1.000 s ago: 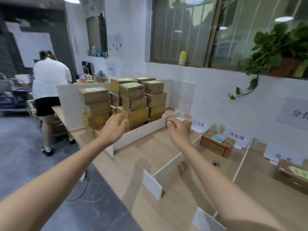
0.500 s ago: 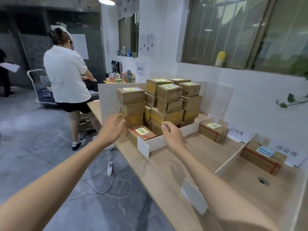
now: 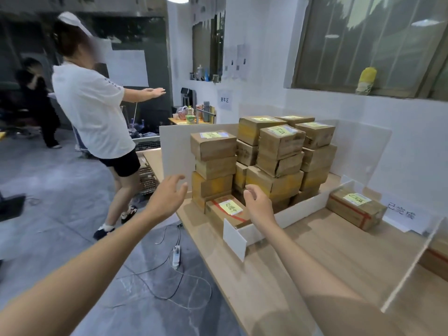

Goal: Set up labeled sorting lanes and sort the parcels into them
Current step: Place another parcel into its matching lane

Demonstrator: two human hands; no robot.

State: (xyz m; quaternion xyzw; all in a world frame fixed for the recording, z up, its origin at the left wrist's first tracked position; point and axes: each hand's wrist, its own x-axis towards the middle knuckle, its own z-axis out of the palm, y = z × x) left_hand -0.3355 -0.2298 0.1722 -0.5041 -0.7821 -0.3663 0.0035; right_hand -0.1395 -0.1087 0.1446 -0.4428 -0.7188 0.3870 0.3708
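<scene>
Fingers of the left hand [image 3: 167, 200] are spread, loosely bent and empty, off the table [image 3: 303, 263] edge. Just right of them lies a red-taped parcel [image 3: 226, 209] with a yellow label. The right hand [image 3: 260, 206], also loose and empty, hangs over its right end. Stacked parcels [image 3: 278, 154] rise beyond both hands' fingertips.

Single head-worn wide-angle view, forward and down, near the parcel stack [image 3: 278, 151]
</scene>
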